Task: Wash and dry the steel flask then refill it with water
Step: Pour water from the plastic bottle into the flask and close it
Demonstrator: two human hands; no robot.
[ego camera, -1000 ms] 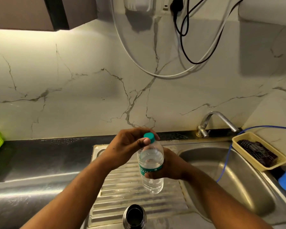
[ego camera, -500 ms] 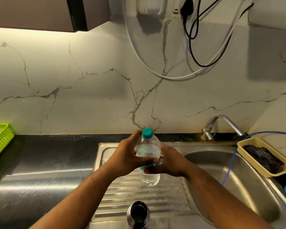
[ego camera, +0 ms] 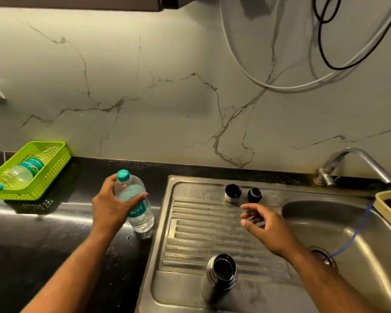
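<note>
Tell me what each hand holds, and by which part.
Left hand grips the plastic water bottle round its upper body, below the cap; right hand holds nothing.

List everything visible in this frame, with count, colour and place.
flask: 1, steel, open, front of drainboard
cup: 1, steel, back of drainboard
stopper: 1, black, beside cup
upright bottle: 1, clear, teal cap, on counter
green basket: 1, counter, left
lying bottle: 1, clear, teal cap, in green basket
beige basket: 1, right edge
sink: 1, steel, right
tap: 1, steel, behind sink
hose: 1, blue, into sink
cables: at least 2, white, black, on wall
left hand: grips upright bottle
right hand: open, over drainboard
</note>
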